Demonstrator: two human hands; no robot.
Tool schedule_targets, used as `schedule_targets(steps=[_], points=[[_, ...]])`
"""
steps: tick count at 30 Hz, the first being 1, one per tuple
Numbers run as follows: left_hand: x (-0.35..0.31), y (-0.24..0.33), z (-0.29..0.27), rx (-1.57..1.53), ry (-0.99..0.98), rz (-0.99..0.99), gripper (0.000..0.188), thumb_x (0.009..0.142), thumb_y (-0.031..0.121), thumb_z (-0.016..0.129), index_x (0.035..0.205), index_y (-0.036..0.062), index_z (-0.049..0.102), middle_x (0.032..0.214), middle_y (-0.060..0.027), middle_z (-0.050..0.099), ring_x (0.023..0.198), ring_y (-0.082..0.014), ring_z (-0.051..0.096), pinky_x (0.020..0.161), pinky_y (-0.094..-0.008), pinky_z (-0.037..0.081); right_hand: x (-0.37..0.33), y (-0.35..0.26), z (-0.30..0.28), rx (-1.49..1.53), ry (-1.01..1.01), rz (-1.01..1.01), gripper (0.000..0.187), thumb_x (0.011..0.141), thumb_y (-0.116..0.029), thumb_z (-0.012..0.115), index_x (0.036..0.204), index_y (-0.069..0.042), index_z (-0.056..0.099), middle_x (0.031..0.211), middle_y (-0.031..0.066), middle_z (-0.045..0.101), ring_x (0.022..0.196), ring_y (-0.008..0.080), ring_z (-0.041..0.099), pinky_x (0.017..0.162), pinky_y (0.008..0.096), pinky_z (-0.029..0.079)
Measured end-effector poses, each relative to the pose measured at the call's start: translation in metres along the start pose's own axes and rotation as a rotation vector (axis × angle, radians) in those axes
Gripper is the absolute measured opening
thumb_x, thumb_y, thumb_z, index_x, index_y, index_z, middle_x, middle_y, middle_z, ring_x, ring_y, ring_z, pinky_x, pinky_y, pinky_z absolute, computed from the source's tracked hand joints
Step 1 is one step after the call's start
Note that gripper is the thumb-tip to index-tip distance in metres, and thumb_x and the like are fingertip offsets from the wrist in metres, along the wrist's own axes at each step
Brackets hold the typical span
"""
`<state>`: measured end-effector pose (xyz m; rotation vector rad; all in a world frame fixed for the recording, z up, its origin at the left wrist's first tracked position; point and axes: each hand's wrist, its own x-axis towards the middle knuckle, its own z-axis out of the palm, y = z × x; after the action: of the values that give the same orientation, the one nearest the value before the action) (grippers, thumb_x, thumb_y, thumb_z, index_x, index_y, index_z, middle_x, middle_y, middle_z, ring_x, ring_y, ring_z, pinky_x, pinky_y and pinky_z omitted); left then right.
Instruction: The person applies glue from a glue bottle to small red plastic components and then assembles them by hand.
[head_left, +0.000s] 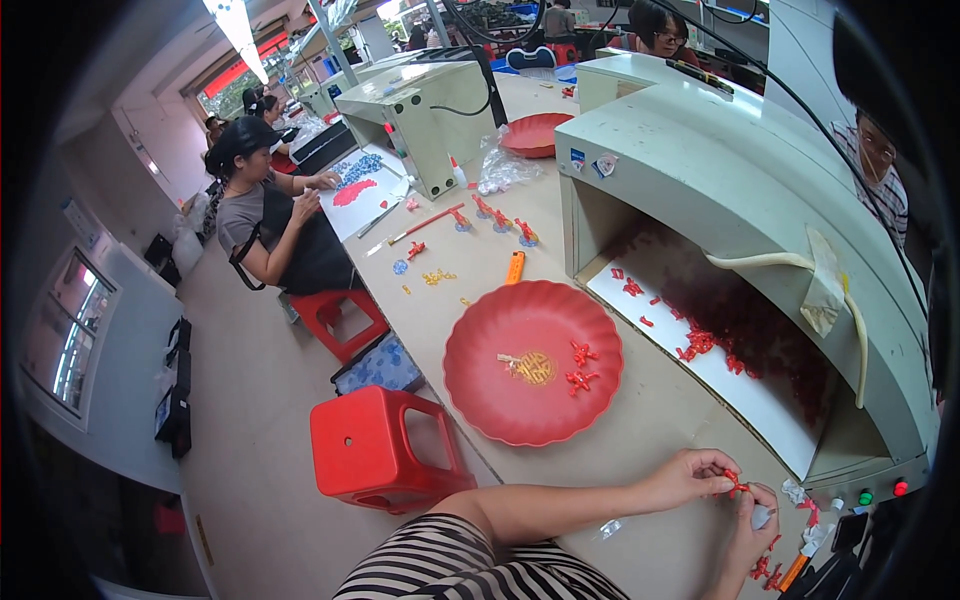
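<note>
Between the fingertips of both my hands is a small red plastic piece (pixel 737 483). My left hand (pixel 690 480) pinches it from the left, and my right hand (pixel 752 520) grips it from the lower right, with a whitish bit showing by the fingers. More red pieces (pixel 768 574) lie beside my right wrist. Farther left, a scalloped red plate (pixel 480 390) holds two red figures (pixel 580 381) and a small pale piece over a gold pattern. Many red pieces (pixel 705 345) are heaped on the white board inside the pale green machine (pixel 690 120).
An orange-handled knife (pixel 515 268) lies behind the plate, near yellow bits (pixel 438 277) and several red figures on blue bases (pixel 500 226). Red stools (pixel 375 450) stand left of the table. A co-worker (pixel 270 200) sits at the far left; another person (pixel 880 165) is behind the machine.
</note>
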<state>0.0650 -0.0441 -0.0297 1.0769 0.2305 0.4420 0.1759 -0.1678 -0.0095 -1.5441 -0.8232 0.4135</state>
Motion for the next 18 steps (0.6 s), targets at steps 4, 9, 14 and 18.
schedule_targets(steps=[4, 9, 14, 18], points=[[0.007, -0.010, 0.005, -0.051, -0.032, 0.018, 0.020, 0.085, 0.011, 0.057, 0.104, 0.0030, 0.055, 0.090, -0.0007, 0.059, 0.078, -0.0068, 0.053, 0.071, -0.0217, 0.045, -0.001, -0.002, -0.007, -0.055, 0.022, -0.017, 0.008, 0.080, 0.000, 0.056, 0.088, 0.001, 0.054, 0.090, 0.0077, 0.052, 0.082, 0.0140, 0.050, 0.074, 0.0241, 0.041], [0.002, 0.008, 0.000, 0.046, 0.048, -0.042, 0.021, 0.084, 0.012, 0.058, 0.103, 0.0033, 0.057, 0.090, -0.0026, 0.061, 0.079, -0.0064, 0.056, 0.071, -0.0211, 0.046, 0.004, -0.008, 0.004, -0.078, 0.069, 0.007, 0.009, 0.076, 0.002, 0.061, 0.084, 0.002, 0.058, 0.088, 0.0091, 0.057, 0.083, 0.0157, 0.053, 0.075, 0.0255, 0.043], [0.000, 0.010, -0.004, 0.050, 0.079, -0.063, 0.021, 0.084, 0.010, 0.058, 0.103, 0.0022, 0.057, 0.092, -0.0036, 0.061, 0.082, -0.0077, 0.056, 0.073, -0.0215, 0.046, 0.008, -0.005, 0.006, -0.021, 0.027, -0.009, 0.011, 0.075, 0.003, 0.063, 0.086, 0.001, 0.061, 0.087, 0.0069, 0.058, 0.078, 0.0126, 0.055, 0.070, 0.0228, 0.044], [0.000, 0.010, -0.002, 0.030, 0.073, -0.068, 0.021, 0.083, 0.007, 0.060, 0.103, 0.0024, 0.057, 0.092, -0.0027, 0.061, 0.080, -0.0073, 0.055, 0.071, -0.0212, 0.045, 0.006, -0.008, 0.002, 0.027, -0.012, -0.013, 0.011, 0.076, 0.003, 0.063, 0.087, 0.001, 0.061, 0.086, 0.0067, 0.059, 0.077, 0.0120, 0.056, 0.067, 0.0220, 0.045]])
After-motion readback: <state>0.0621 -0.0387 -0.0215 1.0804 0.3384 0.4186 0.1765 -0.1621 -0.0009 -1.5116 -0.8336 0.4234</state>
